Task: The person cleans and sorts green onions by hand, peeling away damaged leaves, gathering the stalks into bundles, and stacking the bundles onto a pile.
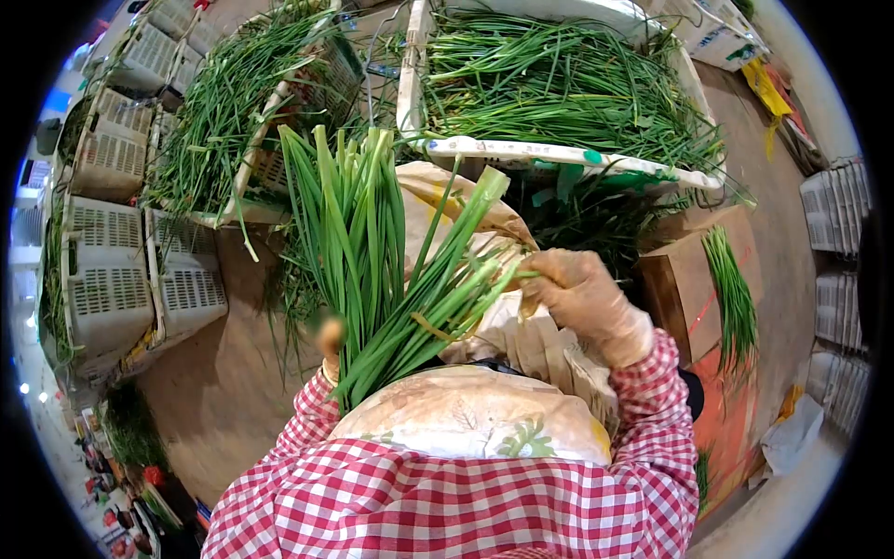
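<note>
A loose bunch of garlic chives (349,224) stands up over my lap, cut ends upward, with more stalks (433,289) slanting to the upper right. My left hand (330,345) is closed around the bunch at its lower left side; the fingers are mostly hidden and blurred. Wearing a thin, see-through glove, my right hand (591,298) pinches the tip of a few stalks at the right of the bunch. A yellowish leaf (430,328) lies across the slanting stalks. Beneath is a stained, light-coloured apron (466,405).
Ahead, a white crate (559,152) is full of green chives (549,79). Another heaped crate (251,168) stands at left. A small bundle (731,298) lies on a cardboard box (691,270) at right. White slatted crates (107,270) line the far left, others (838,205) the right.
</note>
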`<action>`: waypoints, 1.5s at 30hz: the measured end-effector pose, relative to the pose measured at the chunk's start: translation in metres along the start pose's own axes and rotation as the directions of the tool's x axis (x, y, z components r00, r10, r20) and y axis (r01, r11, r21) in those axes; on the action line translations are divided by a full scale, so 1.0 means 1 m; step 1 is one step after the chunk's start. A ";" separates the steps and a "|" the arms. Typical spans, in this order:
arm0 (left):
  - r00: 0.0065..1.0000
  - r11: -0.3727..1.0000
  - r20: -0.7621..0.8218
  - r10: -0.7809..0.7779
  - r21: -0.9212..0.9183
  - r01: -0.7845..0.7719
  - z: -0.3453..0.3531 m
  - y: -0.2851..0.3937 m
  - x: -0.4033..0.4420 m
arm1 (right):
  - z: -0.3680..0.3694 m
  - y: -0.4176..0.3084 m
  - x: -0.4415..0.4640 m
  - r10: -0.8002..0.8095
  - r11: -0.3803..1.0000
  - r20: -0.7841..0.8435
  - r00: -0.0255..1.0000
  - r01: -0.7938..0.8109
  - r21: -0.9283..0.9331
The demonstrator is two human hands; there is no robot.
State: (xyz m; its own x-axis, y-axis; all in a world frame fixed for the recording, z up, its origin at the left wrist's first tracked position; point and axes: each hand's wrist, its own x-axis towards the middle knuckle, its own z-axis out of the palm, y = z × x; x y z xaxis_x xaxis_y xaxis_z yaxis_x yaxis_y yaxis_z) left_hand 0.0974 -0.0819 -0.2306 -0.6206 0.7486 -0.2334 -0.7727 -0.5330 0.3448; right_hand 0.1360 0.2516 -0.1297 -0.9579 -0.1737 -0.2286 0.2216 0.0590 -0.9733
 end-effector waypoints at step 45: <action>0.995 0.990 0.033 -0.097 -0.100 0.100 0.053 -0.016 0.026 | -0.028 -0.015 0.038 -0.609 0.247 0.051 0.792 0.251 -0.936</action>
State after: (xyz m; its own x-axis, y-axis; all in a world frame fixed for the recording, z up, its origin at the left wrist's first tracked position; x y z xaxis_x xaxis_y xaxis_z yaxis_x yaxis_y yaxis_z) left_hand 0.1004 -0.0327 -0.1939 -0.5379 0.8093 -0.2359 -0.8403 -0.4922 0.2273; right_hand 0.0911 0.2714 -0.1233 -0.8838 -0.2238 0.4109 -0.3564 0.8910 -0.2814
